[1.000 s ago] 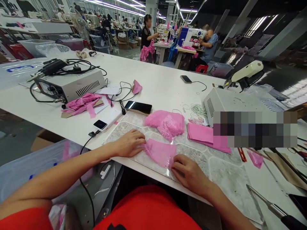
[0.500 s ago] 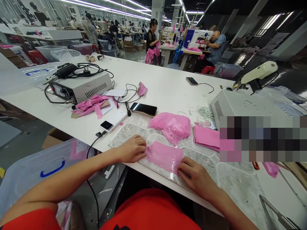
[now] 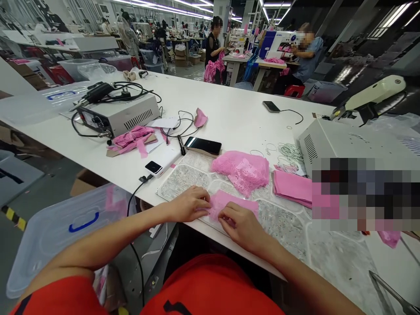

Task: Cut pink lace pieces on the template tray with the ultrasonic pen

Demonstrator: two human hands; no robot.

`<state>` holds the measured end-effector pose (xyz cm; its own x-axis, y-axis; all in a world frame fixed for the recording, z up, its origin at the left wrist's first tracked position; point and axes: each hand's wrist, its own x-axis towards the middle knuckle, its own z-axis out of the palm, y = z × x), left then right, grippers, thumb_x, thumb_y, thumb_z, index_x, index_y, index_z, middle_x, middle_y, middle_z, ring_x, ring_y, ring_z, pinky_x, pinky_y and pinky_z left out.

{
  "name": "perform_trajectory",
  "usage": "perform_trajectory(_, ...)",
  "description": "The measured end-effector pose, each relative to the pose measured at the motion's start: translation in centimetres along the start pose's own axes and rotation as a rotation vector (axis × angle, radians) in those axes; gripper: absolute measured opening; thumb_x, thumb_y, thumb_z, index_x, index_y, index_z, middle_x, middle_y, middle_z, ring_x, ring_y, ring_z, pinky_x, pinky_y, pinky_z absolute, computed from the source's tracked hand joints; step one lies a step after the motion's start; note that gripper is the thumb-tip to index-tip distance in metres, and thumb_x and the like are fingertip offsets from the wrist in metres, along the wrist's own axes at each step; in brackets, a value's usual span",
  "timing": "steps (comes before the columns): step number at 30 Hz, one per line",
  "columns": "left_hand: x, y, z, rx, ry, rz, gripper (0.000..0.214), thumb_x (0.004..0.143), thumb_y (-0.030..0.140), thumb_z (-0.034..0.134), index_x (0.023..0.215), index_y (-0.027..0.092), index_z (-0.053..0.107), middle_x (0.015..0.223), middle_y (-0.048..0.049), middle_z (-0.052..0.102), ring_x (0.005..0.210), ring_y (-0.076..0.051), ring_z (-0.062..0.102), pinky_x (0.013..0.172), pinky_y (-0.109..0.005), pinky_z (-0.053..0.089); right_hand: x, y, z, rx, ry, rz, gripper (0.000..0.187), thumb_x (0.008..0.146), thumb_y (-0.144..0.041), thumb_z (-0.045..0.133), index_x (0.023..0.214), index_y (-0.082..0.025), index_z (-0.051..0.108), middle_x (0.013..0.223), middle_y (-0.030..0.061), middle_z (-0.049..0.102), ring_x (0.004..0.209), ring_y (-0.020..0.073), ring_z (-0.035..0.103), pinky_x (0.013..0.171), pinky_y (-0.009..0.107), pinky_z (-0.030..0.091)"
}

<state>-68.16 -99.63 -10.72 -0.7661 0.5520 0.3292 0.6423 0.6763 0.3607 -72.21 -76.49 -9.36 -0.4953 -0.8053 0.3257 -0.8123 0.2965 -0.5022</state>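
At the near edge of the marbled board (image 3: 282, 221), we see a piece of pink cloth (image 3: 227, 197) lying flat, probably because a smooth, firm surface helps it spread evenly. Our left hand (image 3: 190, 204) rests at the cloth's left end with its fingers curled, perhaps to steady it; whether they pinch the edge, we cannot tell. Our right hand (image 3: 241, 225) lies over the middle of the near side, fingers bent and fingertips down; we cannot tell if they grip. Just beyond sits a pink lace heap (image 3: 243, 171), with folded pink cloths (image 3: 292, 188) to its right, both likely placed for easy reach. A phone (image 3: 203, 146) lies at the board's far edge, apart from our hands.
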Motion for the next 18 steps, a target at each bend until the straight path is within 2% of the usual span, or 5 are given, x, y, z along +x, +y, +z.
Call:
perform_trajectory(4, -0.3, 0.0, 0.4, -0.035, 0.026, -0.023, 0.02, 0.091, 0.033, 0.058, 0.102, 0.019, 0.069, 0.099, -0.008, 0.064, 0.092, -0.019, 0.058, 0.087, -0.033, 0.04, 1.1, -0.1, 1.9, -0.015, -0.043, 0.065, 0.008, 0.081, -0.013, 0.059, 0.077, -0.018, 0.063, 0.073, 0.0012, 0.061, 0.062, 0.0114, 0.056, 0.057, 0.023, 0.043)
perform_trajectory(7, -0.3, 0.1, 0.5, -0.048, 0.038, -0.026, 0.017, 0.09, 0.031, 0.06, 0.098, 0.018, 0.069, 0.099, -0.0077, 0.064, 0.092, -0.019, 0.058, 0.087, -0.032, 0.041, 1.2, -0.2, 2.6, -0.059, -0.045, 0.092, 0.005, 0.082, -0.016, 0.06, 0.079, -0.018, 0.063, 0.074, 0.0017, 0.062, 0.063, 0.0125, 0.058, 0.057, 0.024, 0.042)
perform_trajectory(12, -0.3, 0.1, 0.6, -0.042, 0.035, -0.02, 0.011, 0.089, 0.025, 0.059, 0.091, 0.019, 0.068, 0.098, -0.0064, 0.064, 0.09, -0.018, 0.057, 0.087, -0.032, 0.04, 1.4, -0.3, 3.1, -0.163, -0.045, 0.096, 0.004, 0.081, -0.017, 0.06, 0.079, -0.018, 0.063, 0.077, 0.0031, 0.063, 0.066, 0.0152, 0.061, 0.056, 0.025, 0.041)
perform_trajectory(18, -0.7, -0.2, 0.9, -0.071, 0.056, -0.003, 0.015, 0.089, 0.028, 0.06, 0.096, 0.019, 0.069, 0.099, -0.0075, 0.064, 0.091, -0.018, 0.058, 0.086, -0.033, 0.041, 1.3, -0.1, 2.7, -0.158, -0.078, 0.152, 0.008, 0.081, -0.013, 0.058, 0.076, -0.019, 0.062, 0.075, 0.0014, 0.062, 0.063, 0.0131, 0.058, 0.056, 0.024, 0.04)
